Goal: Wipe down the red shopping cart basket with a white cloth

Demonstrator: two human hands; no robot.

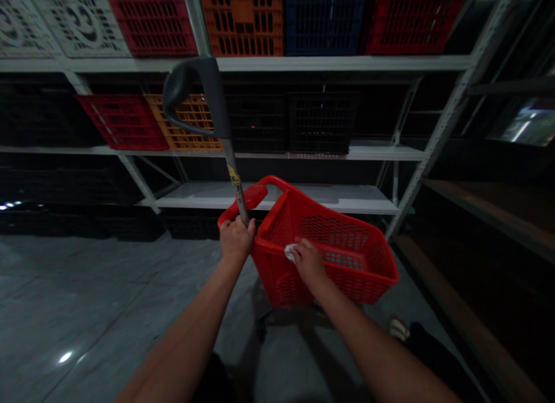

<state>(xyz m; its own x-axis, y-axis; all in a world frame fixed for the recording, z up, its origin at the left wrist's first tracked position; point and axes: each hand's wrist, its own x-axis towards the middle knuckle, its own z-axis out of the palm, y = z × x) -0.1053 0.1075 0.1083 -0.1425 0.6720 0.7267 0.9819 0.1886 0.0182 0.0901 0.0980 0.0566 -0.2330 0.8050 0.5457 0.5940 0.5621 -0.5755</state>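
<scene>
A red plastic shopping cart (295, 276) with latticed sides stands before me, its basket tilted in view. My left hand (236, 239) is closed at the foot of a metal pole (234, 174), beside the cart's red push handle (254, 196). The pole rises from there to a dark grey loop-shaped grip (214, 96) and bears a yellow sticker. Fingers of my right hand (310, 263) pinch a small white cloth or tissue (291, 252) against the cart's near top rim. My left fingertips are hidden.
Behind the cart runs a white metal rack (347, 63) with red, orange (243, 21), blue and black crates. Another shelf frame (489, 212) lines the right side. A sandalled foot (399, 329) shows on the grey floor (87, 310) at lower right.
</scene>
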